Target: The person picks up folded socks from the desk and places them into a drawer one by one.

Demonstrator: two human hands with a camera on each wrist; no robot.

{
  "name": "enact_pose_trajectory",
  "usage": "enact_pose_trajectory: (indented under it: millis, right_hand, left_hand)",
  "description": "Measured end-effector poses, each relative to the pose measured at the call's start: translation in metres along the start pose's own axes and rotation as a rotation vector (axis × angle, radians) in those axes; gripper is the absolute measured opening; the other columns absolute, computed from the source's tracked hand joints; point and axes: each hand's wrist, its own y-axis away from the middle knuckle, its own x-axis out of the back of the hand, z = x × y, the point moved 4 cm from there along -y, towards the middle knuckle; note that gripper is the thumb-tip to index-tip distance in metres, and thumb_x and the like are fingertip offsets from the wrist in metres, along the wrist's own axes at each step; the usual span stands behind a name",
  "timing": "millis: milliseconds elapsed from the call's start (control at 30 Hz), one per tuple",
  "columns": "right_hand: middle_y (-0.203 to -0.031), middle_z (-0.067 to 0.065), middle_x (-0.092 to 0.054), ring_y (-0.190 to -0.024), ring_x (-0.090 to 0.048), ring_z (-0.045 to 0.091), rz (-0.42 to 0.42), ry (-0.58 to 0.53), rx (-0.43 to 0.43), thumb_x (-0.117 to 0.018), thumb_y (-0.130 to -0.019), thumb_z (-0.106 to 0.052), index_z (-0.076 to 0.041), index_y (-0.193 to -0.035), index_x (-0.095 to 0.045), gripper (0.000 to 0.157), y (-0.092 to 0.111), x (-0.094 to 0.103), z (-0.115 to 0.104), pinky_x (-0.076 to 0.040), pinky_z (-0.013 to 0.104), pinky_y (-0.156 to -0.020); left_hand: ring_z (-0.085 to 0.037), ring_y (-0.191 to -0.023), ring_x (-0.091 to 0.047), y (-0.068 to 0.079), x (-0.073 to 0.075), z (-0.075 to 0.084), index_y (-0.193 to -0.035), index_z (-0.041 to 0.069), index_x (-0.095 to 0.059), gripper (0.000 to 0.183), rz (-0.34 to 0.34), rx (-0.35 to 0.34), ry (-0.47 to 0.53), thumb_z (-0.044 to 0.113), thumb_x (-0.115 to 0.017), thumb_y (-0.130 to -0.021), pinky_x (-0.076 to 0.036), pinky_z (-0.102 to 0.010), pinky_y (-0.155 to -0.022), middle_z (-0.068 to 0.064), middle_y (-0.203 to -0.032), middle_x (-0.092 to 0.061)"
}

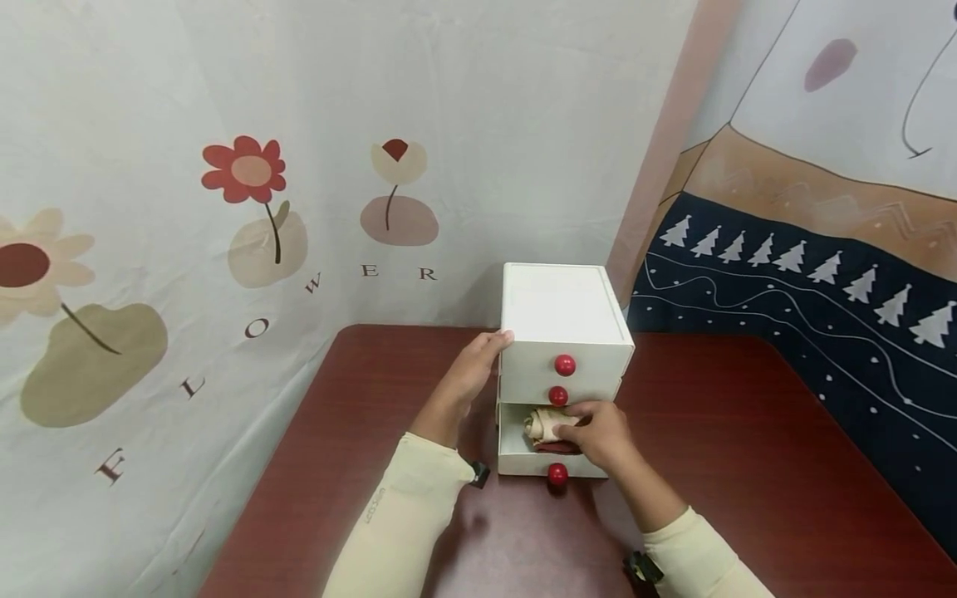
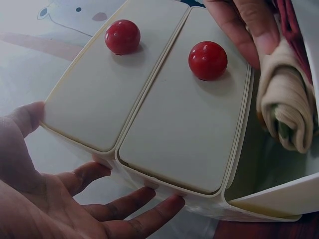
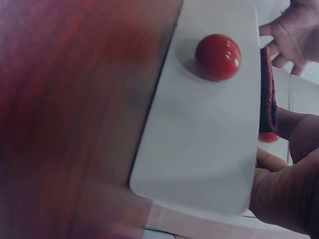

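A small white drawer unit (image 1: 562,306) with red ball knobs stands on the table, its bottom drawer (image 1: 523,465) pulled out. My left hand (image 1: 469,372) steadies the unit's left side, fingers extended along the wall and thumb at the front edge. Inside the bottom drawer, my right hand (image 1: 604,433) grips a rolled beige cloth (image 1: 542,424) between thumb and fingers. The roll's coiled end shows in the left wrist view. Beneath it lies a dark red folded cloth (image 1: 557,448), whose edge rises above the drawer front in the right wrist view.
The dark red-brown table (image 1: 359,432) spreads around the unit. Behind it hangs a pale backdrop (image 1: 478,124) printed with flowers and letters. On the right is a dark blue cloth (image 1: 785,316) with white trees. The two upper drawers (image 2: 169,119) are closed.
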Motion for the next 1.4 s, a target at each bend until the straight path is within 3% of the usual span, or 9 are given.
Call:
enact_pose_trajectory:
  millis: [233,467,633,733,833,1000,1100,1233,1400]
  right_hand:
    - [-0.105,0.016,-0.084,-0.095,-0.073,0.029,0.054,0.084,0.104,-0.088,-0.085,-0.012,0.0,-0.109,-0.086,0.027,0.003,-0.006,-0.003,-0.058,0.038,-0.08]
    - [-0.079,0.012,-0.074,-0.074,-0.059,0.02,-0.029,0.199,0.166,-0.079,-0.092,-0.011,-0.001,-0.096,-0.084,0.012,0.005,-0.009,-0.007,-0.048,0.034,-0.065]
    - [-0.115,0.021,-0.079,-0.104,-0.072,0.034,-0.081,0.273,0.148,-0.081,-0.095,-0.022,0.002,-0.128,-0.078,0.041,0.013,-0.009,-0.008,-0.06,0.049,-0.087]
    - [-0.133,0.029,-0.07,-0.122,-0.063,0.047,-0.061,0.299,0.153,-0.082,-0.096,-0.025,0.002,-0.134,-0.075,0.048,0.021,-0.005,-0.011,-0.057,0.059,-0.098]
    - [-0.133,0.029,-0.064,-0.122,-0.055,0.047,0.027,0.315,0.18,-0.084,-0.095,-0.026,0.002,-0.133,-0.075,0.047,0.033,0.0,-0.015,-0.054,0.061,-0.098]
    - [-0.113,0.017,-0.065,-0.107,-0.058,0.036,0.207,0.369,0.271,-0.087,-0.093,-0.026,0.0,-0.118,-0.078,0.037,0.056,0.004,-0.022,-0.055,0.054,-0.084]
    - [-0.097,0.01,-0.072,-0.089,-0.067,0.031,0.253,0.381,0.279,-0.087,-0.092,-0.025,-0.006,-0.101,-0.078,0.023,0.065,0.006,-0.025,-0.056,0.05,-0.069]
    - [-0.074,0.004,-0.072,-0.066,-0.067,0.026,0.174,0.415,0.192,-0.084,-0.095,-0.032,-0.016,-0.075,-0.072,0.028,0.067,0.003,-0.024,-0.049,0.046,-0.055]
    - [-0.066,0.004,-0.063,-0.066,-0.065,0.024,-0.006,0.516,0.082,-0.083,-0.095,-0.046,-0.019,-0.058,-0.057,0.052,0.066,-0.011,-0.013,-0.048,0.047,-0.057]
  left_hand:
    - [-0.039,-0.154,-0.047,0.0,0.0,0.0,-0.147,0.01,-0.058,0.062,-0.001,-0.004,-0.011,0.059,-0.055,-0.108,-0.029,-0.069,-0.13,-0.016,-0.16,-0.056]
    - [-0.039,-0.155,-0.046,0.0,0.0,0.0,-0.147,0.011,-0.059,0.062,0.008,-0.001,-0.016,0.059,-0.056,-0.108,-0.029,-0.069,-0.13,-0.015,-0.161,-0.056]
    - [-0.038,-0.154,-0.048,-0.001,0.0,0.0,-0.145,0.012,-0.061,0.06,0.016,0.004,-0.011,0.059,-0.056,-0.108,-0.032,-0.066,-0.129,-0.012,-0.163,-0.055]
    - [-0.037,-0.151,-0.05,-0.003,0.0,0.001,-0.143,0.008,-0.061,0.059,0.016,-0.015,0.001,0.056,-0.056,-0.108,-0.034,-0.065,-0.129,-0.014,-0.16,-0.057]
    - [-0.037,-0.151,-0.05,-0.004,-0.001,0.0,-0.143,0.008,-0.061,0.059,0.013,-0.015,-0.001,0.056,-0.056,-0.108,-0.034,-0.065,-0.129,-0.015,-0.159,-0.057]
    - [-0.037,-0.154,-0.048,-0.003,-0.001,-0.001,-0.144,0.008,-0.06,0.06,0.008,-0.008,-0.001,0.056,-0.056,-0.108,-0.032,-0.066,-0.13,-0.014,-0.163,-0.054]
    - [-0.037,-0.156,-0.046,-0.003,-0.001,-0.001,-0.145,0.01,-0.06,0.061,0.01,-0.014,-0.009,0.058,-0.056,-0.107,-0.031,-0.066,-0.13,-0.012,-0.166,-0.052]
    - [-0.038,-0.154,-0.047,-0.003,-0.001,-0.001,-0.146,0.01,-0.06,0.063,0.01,-0.023,-0.017,0.059,-0.055,-0.107,-0.031,-0.067,-0.129,-0.014,-0.162,-0.055]
    - [-0.039,-0.153,-0.048,-0.002,-0.001,-0.001,-0.146,0.009,-0.059,0.063,0.012,-0.025,-0.01,0.058,-0.055,-0.107,-0.032,-0.066,-0.129,-0.017,-0.156,-0.058]
